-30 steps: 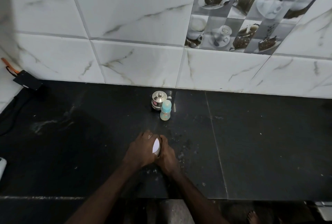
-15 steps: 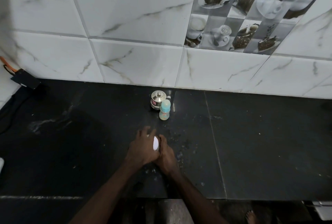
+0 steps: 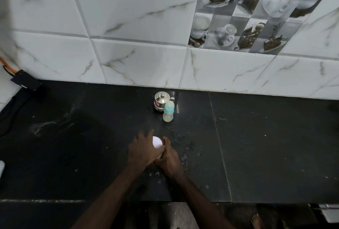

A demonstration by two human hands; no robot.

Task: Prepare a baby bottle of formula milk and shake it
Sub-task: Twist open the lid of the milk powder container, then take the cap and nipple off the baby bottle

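A small container with a white lid stands on the black counter near its front edge. My left hand lies over the lid from the left, fingers spread across its top. My right hand wraps the container's body from the right; most of the body is hidden. Farther back, a small baby bottle with a light blue cap stands upright near the wall. Just behind it stands a small steel pot with a knobbed lid.
A white marble-pattern tiled wall rises behind the counter. A black box with an orange cable sits at the far left corner. White specks are scattered on the counter around my hands. A white object pokes in at the left edge.
My hands stay on the container. The left hand's fingers have lifted and spread over the lid, and more of the white lid shows. The view has shifted slightly.
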